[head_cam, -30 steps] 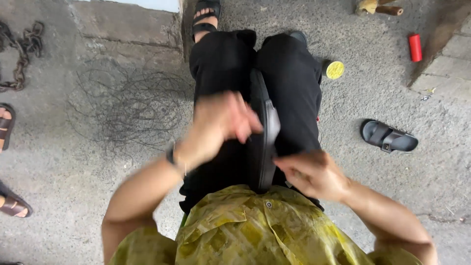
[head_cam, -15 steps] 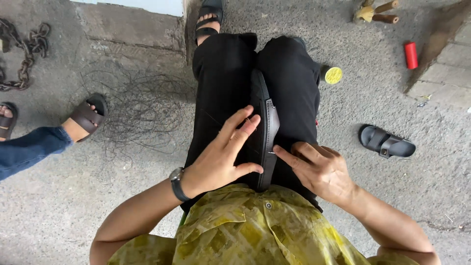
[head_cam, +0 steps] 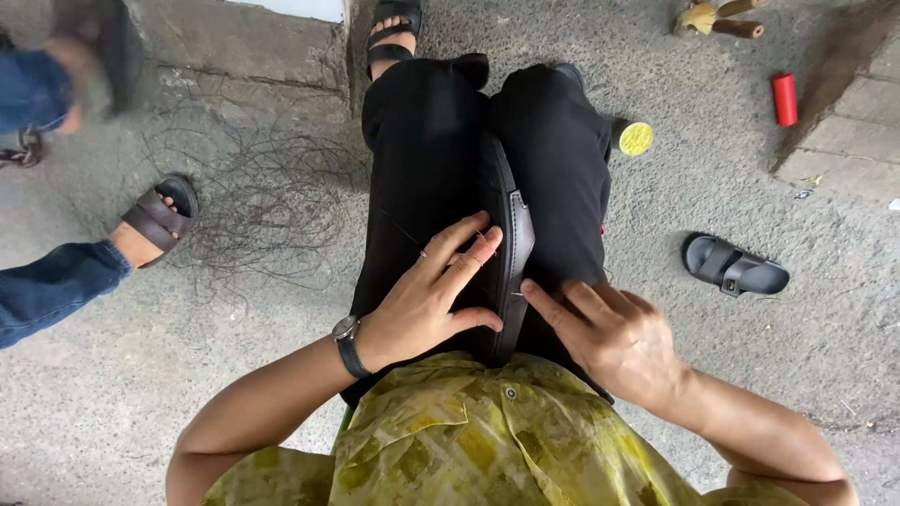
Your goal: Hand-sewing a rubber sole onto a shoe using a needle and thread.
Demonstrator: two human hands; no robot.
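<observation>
Black leather sandal (head_cam: 507,244) clamped sole-up between the knees, left hand (head_cam: 429,298) spread flat against its edge, right hand (head_cam: 614,334) fingers extended beside it, neither pinching; risk judged: loosened knees letting it slip sideways.

Floor (head_cam: 797,356): rough grey concrete, speckled and worn, filling most of the scene.
Far left: a raised concrete step (head_cam: 234,42) runs along the far edge, its face stained and chipped.
Far right: paving blocks (head_cam: 844,150) sit a little higher than the floor, with a dark damp patch beside them.
Left floor: a loose tangle of thin black threads (head_cam: 253,197) is spread over the concrete.
Right floor: a dark sandal (head_cam: 736,265) lies alone, sole down.
Far floor: a round yellow lid (head_cam: 636,139), a red cylinder (head_cam: 784,99) and wooden-handled tools (head_cam: 717,17) lie well apart.
Light: soft, even daylight, with faint shadows.
</observation>
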